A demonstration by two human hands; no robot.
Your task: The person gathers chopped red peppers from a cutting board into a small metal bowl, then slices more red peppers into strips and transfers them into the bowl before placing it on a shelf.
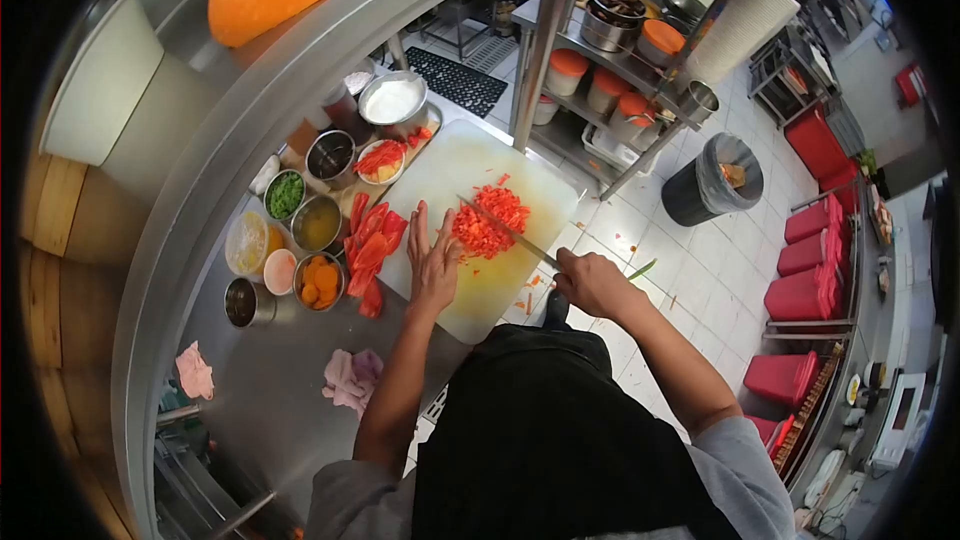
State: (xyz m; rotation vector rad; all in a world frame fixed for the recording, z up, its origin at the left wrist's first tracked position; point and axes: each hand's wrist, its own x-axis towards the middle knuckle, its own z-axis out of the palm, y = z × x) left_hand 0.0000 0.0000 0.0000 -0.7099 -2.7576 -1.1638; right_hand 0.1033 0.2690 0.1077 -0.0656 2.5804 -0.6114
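Right hand (592, 282) grips the knife (526, 242); left hand (434, 270) is open beside the chopped red pepper (488, 222) on the board (468, 302). Clean cutting calls for curled fingertips; keep them clear of the knife.

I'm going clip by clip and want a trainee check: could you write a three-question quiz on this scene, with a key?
1. Which hand grips the knife?
2. Fill in: the chopped red pile lies on the white ____.
3. The larger pink cloth lies on: A the floor; B the metal table; C a shelf.

Key: 1. the right hand; 2. board; 3. B.
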